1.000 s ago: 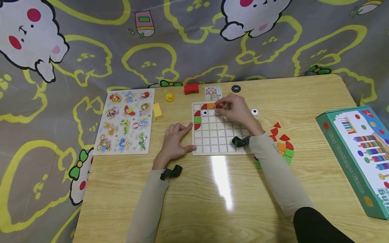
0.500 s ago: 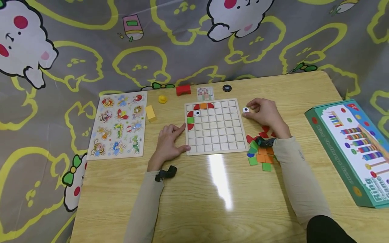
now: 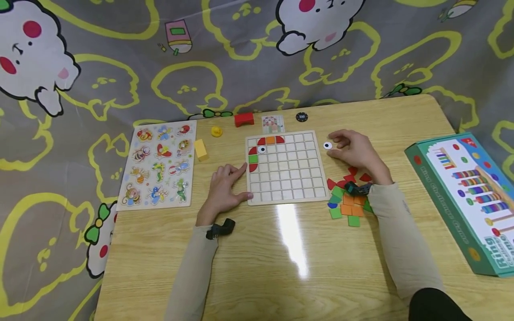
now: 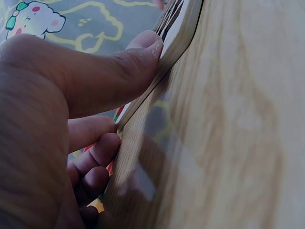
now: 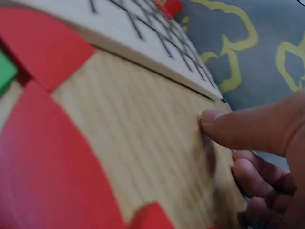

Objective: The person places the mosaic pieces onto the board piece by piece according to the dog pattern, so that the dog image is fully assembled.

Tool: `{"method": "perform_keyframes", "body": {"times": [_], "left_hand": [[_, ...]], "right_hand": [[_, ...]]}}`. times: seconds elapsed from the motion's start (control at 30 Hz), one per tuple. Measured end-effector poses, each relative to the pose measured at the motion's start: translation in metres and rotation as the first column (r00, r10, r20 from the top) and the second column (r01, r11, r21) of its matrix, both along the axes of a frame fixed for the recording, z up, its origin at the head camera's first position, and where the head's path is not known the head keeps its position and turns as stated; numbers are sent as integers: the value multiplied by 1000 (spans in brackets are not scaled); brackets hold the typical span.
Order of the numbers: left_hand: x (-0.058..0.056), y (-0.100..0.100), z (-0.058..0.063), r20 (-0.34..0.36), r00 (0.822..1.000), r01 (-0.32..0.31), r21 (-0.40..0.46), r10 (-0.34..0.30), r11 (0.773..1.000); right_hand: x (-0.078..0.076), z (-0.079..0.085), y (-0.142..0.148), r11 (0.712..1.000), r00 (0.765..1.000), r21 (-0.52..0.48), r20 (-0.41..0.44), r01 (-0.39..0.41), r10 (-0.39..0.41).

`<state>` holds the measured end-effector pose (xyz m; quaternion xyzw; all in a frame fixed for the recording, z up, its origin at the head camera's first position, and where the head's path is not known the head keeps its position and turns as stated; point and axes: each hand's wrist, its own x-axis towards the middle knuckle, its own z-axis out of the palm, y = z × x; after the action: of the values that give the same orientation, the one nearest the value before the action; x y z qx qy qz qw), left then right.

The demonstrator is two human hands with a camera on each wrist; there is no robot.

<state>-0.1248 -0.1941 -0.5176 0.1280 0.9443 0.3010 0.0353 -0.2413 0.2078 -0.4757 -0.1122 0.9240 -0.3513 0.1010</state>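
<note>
A pale wooden grid board (image 3: 287, 174) lies on the table with red, orange and green pieces and an eye tile (image 3: 262, 150) in its upper left cells. My left hand (image 3: 225, 187) rests at its left edge, thumb and index finger spread apart along the rim; in the left wrist view the thumb (image 4: 119, 71) touches the rim. To the right of the board lies a second round eye tile (image 3: 327, 145). My right hand (image 3: 353, 149) is beside that tile, thumb and fingers apart, with nothing visibly held. In the right wrist view the thumb (image 5: 238, 126) is near the tabletop.
Loose coloured tiles (image 3: 349, 203) lie right of the board. A picture card (image 3: 273, 124), black chip (image 3: 301, 117), red block (image 3: 244, 119), yellow duck (image 3: 216, 131) and yellow block (image 3: 201, 150) sit around it. An insect puzzle (image 3: 158, 165) is left; a game box (image 3: 466, 200) is right.
My right hand has left the red piece in the board's top row and moved right to the loose eye tile, then drawn back slightly. The left hand stays at the board's edge.
</note>
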Motion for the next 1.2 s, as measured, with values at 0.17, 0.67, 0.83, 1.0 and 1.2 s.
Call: {"method": "perform_keyframes", "body": {"times": [0.17,0.67,0.83,1.0,1.2], "left_hand": [[0,-2,0,4,1000,-11,4,11,1000],[1,-7,-4,-5,1000,-9,11,9,1000],[-1,-4,-4,1,1000,-4,8,4,1000],[-2,-3,-3,7,1000,4,6,-4,1000],[-3,-3,-2,2,1000,8,-5,-8,1000]], "right_hand": [[-4,-4,-8,998,997,66,-77,-12,17],[-9,-1,-63,987,987,-93,-110,-129,118],[-12,-3,-91,971,977,-134,-100,-200,188],[-17,-10,-108,960,964,-116,-116,-253,240],[-20,-11,-116,955,952,-78,-136,-286,274]]}}
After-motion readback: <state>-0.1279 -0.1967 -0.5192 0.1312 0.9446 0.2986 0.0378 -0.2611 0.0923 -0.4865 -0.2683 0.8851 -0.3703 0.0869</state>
